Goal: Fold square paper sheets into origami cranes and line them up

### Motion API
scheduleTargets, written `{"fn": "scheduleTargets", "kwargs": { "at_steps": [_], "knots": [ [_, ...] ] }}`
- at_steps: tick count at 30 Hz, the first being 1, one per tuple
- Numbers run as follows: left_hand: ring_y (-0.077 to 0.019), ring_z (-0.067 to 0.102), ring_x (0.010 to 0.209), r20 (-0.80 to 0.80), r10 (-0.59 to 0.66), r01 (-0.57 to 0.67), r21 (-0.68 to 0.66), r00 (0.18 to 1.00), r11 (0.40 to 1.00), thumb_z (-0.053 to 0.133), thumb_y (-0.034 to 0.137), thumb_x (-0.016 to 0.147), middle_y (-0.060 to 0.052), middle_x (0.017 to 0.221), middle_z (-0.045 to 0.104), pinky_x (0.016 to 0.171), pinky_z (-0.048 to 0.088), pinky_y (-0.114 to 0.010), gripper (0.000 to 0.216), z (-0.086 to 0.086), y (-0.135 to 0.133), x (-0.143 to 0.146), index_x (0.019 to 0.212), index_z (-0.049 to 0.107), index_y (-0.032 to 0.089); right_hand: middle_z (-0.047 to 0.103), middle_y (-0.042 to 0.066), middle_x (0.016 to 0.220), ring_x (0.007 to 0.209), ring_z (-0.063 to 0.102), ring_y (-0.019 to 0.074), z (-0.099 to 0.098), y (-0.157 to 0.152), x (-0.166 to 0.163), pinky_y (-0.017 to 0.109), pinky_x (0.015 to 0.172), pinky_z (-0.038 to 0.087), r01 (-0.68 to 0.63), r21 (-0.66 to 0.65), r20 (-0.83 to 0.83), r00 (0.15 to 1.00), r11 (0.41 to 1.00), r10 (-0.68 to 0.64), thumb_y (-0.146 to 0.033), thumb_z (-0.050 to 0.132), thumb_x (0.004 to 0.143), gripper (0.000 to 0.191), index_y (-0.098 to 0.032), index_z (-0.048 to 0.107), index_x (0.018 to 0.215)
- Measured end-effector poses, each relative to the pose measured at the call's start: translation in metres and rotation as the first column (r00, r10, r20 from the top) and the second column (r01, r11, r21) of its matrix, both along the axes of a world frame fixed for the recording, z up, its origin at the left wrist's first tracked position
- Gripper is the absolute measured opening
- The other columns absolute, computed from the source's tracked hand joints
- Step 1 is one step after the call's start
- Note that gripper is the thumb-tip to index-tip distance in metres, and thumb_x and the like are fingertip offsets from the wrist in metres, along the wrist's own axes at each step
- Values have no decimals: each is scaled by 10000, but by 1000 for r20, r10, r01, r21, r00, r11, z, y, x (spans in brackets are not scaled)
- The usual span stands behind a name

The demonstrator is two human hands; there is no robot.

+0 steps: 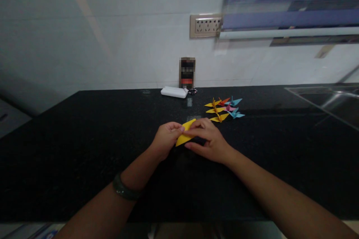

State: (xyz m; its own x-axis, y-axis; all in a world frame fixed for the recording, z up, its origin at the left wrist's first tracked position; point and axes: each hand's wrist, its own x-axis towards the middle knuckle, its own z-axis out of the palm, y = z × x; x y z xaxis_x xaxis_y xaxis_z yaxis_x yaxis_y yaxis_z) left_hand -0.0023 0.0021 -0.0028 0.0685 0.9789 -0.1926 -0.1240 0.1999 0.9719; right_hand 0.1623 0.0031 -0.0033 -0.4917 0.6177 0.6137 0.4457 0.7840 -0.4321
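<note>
My left hand (165, 138) is closed on a small piece of folded yellow paper (182, 139), with its thumb on the near face. My right hand (211, 140) comes from the other side. Its index finger lies across the paper, other fingers bend over the upper right edge, and its thumb is held a little apart below. The right part of the paper is hidden under these fingers. Just beyond my right hand stand several folded paper cranes: yellow cranes (220, 118), blue cranes (236, 113), a pink crane (229, 108) and an orange crane (224, 101).
A black countertop (84, 138) runs back to a pale wall. Against the wall are a white oblong object (174, 92), a blurred-out dark packet (187, 73) and a small dark beaded thing (193, 91). A metal sink edge (316, 97) lies to the right, below a socket panel (206, 26) and blind.
</note>
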Motion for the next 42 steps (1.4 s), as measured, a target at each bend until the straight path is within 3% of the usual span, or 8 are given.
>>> {"fn": "scheduleTargets", "kwargs": {
  "at_steps": [4,6,9,16,22,30,35,42],
  "knots": [
    [-75,520,459,54,2,-4,28,999,1000,640,226,618,40,549,578,457,378,-183,186,-1,1,1,735,516,154,554,89,938,781,532,177,-5,10,-2,315,657,460,276,-445,-281,860,852,-425,-397,634,666,485,-153,527,1072],
    [-85,541,476,54,-37,35,29,998,999,638,218,626,30,576,602,468,395,-191,214,0,0,1,800,528,159,587,69,829,682,543,154,-5,14,-3,270,558,449,90,-691,-322,850,718,-417,-408,618,668,436,-144,543,1006],
    [-100,565,513,19,-77,77,10,997,997,633,220,645,3,630,634,491,418,-207,247,1,-2,3,869,556,150,587,19,677,537,509,108,-3,14,-5,220,456,390,-111,-780,-376,870,615,-320,-378,632,647,274,-152,579,793],
    [-99,587,564,40,-115,117,-59,993,991,606,211,685,-16,654,625,565,460,-227,119,1,-2,4,755,573,121,599,15,636,551,535,118,-3,10,-4,245,519,442,-4,-696,-358,868,718,-343,-309,618,659,159,-154,597,689],
    [-100,584,566,12,-164,164,-72,986,984,579,191,701,-21,656,615,554,464,-232,77,2,-2,6,736,568,123,614,20,657,591,549,124,-6,12,0,226,522,433,166,-429,-273,913,888,-302,-260,585,704,117,-153,635,696],
    [-97,577,582,62,-151,154,-37,987,987,601,219,691,-21,670,619,565,447,-221,111,1,-2,5,729,574,118,645,40,683,627,582,127,-2,11,4,239,581,459,144,-108,-170,972,984,-161,-192,568,752,103,-162,665,744],
    [-77,542,500,94,-149,152,-26,984,988,589,205,701,-3,588,597,501,418,-195,99,-1,2,1,730,588,110,657,71,820,761,581,151,4,13,14,276,675,466,-12,194,61,998,981,0,-185,507,807,180,-174,669,883],
    [-94,563,494,146,-134,147,-82,980,986,578,162,697,-38,602,625,488,428,-203,68,3,3,-1,712,601,99,647,62,968,821,563,157,6,12,19,275,688,451,-104,269,271,962,958,29,-179,471,833,235,-205,634,1000]
  ]
}}
